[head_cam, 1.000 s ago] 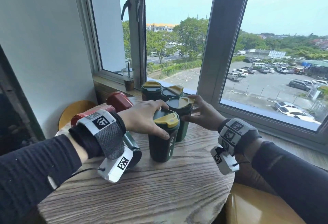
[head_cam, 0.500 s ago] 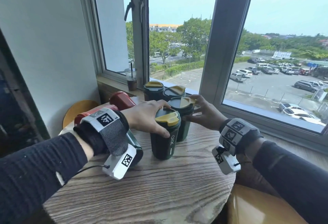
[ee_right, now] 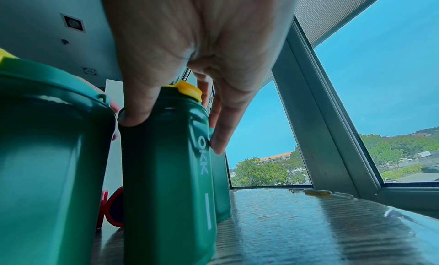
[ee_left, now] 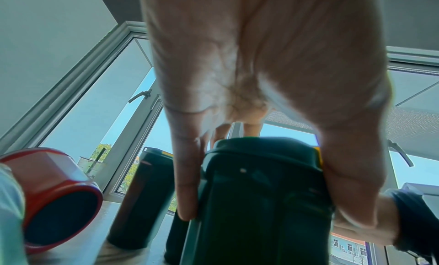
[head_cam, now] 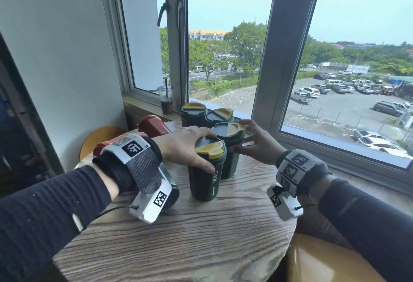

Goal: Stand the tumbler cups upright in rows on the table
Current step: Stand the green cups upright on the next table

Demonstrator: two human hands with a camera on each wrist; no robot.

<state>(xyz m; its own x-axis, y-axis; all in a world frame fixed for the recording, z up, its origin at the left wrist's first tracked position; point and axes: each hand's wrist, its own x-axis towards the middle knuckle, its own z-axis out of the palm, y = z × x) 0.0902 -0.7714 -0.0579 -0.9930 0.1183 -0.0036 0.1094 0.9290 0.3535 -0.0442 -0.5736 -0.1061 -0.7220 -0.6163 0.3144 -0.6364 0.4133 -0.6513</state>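
Four dark green tumblers with yellow lid flaps stand upright on the round wooden table (head_cam: 201,237). My left hand (head_cam: 207,151) grips the front tumbler (head_cam: 204,183) around its lid; the left wrist view shows thumb and fingers curled around that tumbler (ee_left: 261,194). Touching it behind, a second tumbler (head_cam: 232,154) is held at the lid by my right hand (head_cam: 238,135), whose thumb and fingers pinch the same tumbler (ee_right: 166,165). Two more upright tumblers (head_cam: 193,114) (head_cam: 220,116) stand by the window. Two red tumblers (head_cam: 154,125) (head_cam: 100,146) lie on their sides at left. Another green tumbler (head_cam: 173,190) lies under my left wrist.
A plastic iced drink cup (head_cam: 166,100) with a straw stands on the window sill. The window frame (head_cam: 274,80) rises just behind the cups. Yellow chairs sit at left (head_cam: 98,138) and lower right (head_cam: 324,259). A small wrapper (ee_right: 318,192) lies near the sill.
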